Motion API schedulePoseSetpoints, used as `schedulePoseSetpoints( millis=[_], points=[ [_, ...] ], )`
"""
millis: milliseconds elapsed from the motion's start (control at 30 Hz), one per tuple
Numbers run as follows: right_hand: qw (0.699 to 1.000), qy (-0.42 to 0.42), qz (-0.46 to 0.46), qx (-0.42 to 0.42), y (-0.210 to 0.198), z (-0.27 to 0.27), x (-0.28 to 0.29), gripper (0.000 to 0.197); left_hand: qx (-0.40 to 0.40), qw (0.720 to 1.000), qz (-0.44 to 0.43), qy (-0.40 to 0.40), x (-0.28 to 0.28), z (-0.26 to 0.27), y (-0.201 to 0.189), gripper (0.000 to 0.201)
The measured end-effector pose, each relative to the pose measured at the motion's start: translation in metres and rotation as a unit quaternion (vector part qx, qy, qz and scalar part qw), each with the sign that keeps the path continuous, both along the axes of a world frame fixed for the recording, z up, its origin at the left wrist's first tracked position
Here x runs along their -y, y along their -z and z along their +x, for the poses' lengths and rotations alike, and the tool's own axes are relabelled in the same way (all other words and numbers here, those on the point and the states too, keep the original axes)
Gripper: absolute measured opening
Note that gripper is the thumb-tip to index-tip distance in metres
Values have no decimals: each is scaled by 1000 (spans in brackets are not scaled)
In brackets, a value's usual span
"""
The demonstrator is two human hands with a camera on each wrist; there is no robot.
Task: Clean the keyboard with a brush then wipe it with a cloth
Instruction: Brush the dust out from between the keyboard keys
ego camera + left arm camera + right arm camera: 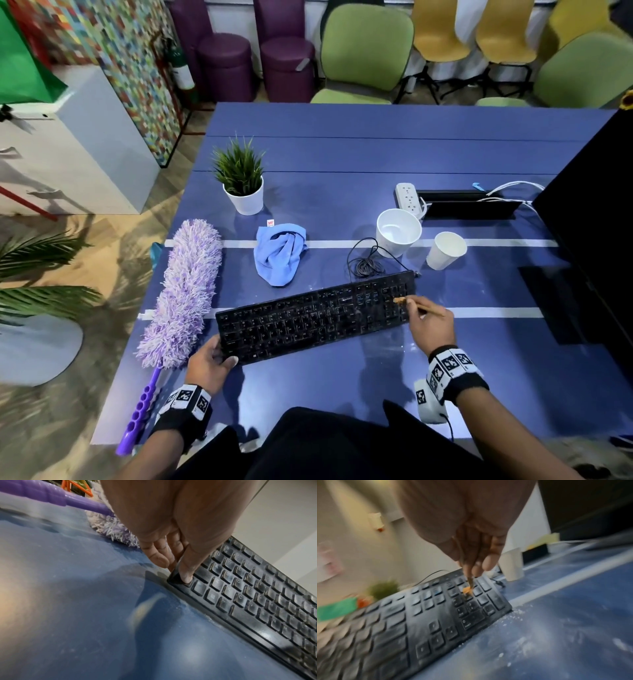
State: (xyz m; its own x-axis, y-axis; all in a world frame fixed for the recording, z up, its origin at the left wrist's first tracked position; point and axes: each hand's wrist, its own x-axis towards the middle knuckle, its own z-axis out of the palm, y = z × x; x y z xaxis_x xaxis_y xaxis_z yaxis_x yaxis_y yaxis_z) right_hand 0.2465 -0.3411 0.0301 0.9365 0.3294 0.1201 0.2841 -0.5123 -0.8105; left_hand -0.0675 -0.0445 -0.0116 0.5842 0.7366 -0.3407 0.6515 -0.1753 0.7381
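Observation:
A dusty black keyboard (317, 317) lies slanted on the blue table (342, 154). My left hand (210, 363) grips its near left corner, thumb on top (186, 573) and fingers underneath. My right hand (430, 323) pinches a thin brush (419, 306) with orange bristles (467, 590). The bristles touch the number pad (471, 601) at the keyboard's right end (257, 595). A crumpled blue cloth (279, 251) lies on the table behind the keyboard, apart from both hands.
A purple fluffy duster (181, 298) lies left of the keyboard. Behind stand a potted plant (241, 178), two white cups (397, 231) (445, 250), a coiled cable (364, 263) and a power strip (407, 198). A black monitor (589, 222) is at right. White dust (522, 642) speckles the table.

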Motion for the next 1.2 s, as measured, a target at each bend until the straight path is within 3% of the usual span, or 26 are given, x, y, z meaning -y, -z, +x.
schedulePoseSetpoints(
  millis=[33, 133, 233, 367, 467, 600, 767, 867, 1033, 1133, 1200],
  points=[
    [1000, 19, -7, -14, 1, 2, 0, 11, 2, 1000, -2, -3, 0, 0, 1, 51],
    [998, -45, -39, -6, 5, -4, 3, 10, -1, 1000, 2, -6, 0, -2, 2, 52],
    [1000, 2, -19, -2, 9, -4, 9, 10, -5, 1000, 13, -1, 2, -2, 2, 51],
    [997, -57, -42, 8, 6, -8, 9, 10, -11, 1000, 19, 0, 1, -3, 1, 53],
    [999, 29, -16, -12, 4, -3, 11, 11, -17, 1000, 18, -3, -1, -4, 4, 55],
    [998, -41, -38, -38, 3, -7, 7, 11, -21, 999, 25, -3, -1, -3, 4, 53],
    [996, 67, 52, 18, -19, 8, 7, 13, -11, 1000, 17, -12, 3, -2, 0, 49],
    [999, 23, 10, 45, -19, 11, 6, 12, -11, 1000, 16, -13, 3, -1, -1, 50],
    [981, -25, -190, -43, 5, 15, 18, 25, -1, 1000, 15, -7, 3, -3, -3, 49],
    [993, 0, -113, -36, -1, 10, 19, 13, -8, 1000, 14, -8, 2, -3, -1, 49],
    [991, -30, -121, -41, -4, 4, 18, 11, -10, 1000, 15, -7, 3, -3, -2, 48]
  ],
)
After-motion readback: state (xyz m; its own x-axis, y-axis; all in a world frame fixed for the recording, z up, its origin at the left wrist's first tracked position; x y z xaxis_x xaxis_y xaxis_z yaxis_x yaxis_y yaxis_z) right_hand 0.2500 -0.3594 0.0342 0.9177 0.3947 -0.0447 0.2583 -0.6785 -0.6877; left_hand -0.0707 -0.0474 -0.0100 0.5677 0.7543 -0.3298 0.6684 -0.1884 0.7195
